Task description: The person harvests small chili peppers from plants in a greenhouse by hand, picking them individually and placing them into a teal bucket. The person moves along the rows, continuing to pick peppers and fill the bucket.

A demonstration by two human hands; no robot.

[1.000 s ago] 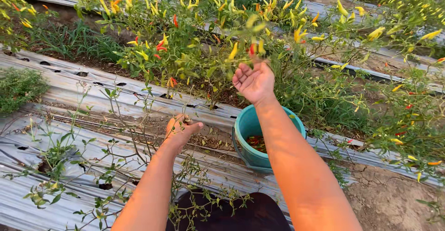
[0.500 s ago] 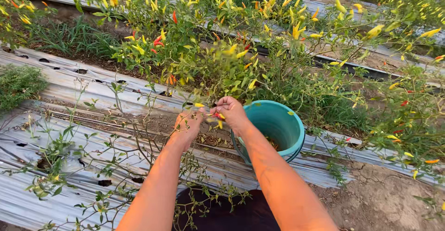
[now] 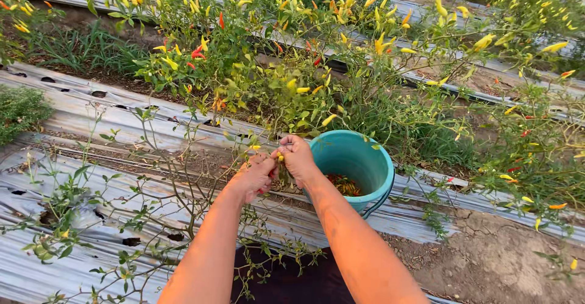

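Since a second ago we have lowered our right hand (image 3: 298,156) from the high branches to meet our left hand (image 3: 255,176) beside the bucket (image 3: 359,154), both sets of fingers now pinched nearly closed on small chilies (image 3: 277,155) low on the plant (image 3: 268,90), so picking proceeds at the rim.

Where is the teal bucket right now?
In the head view the teal bucket sits on the ground just right of centre, beside the right hand, below the chilli plant, with picked chillies inside.
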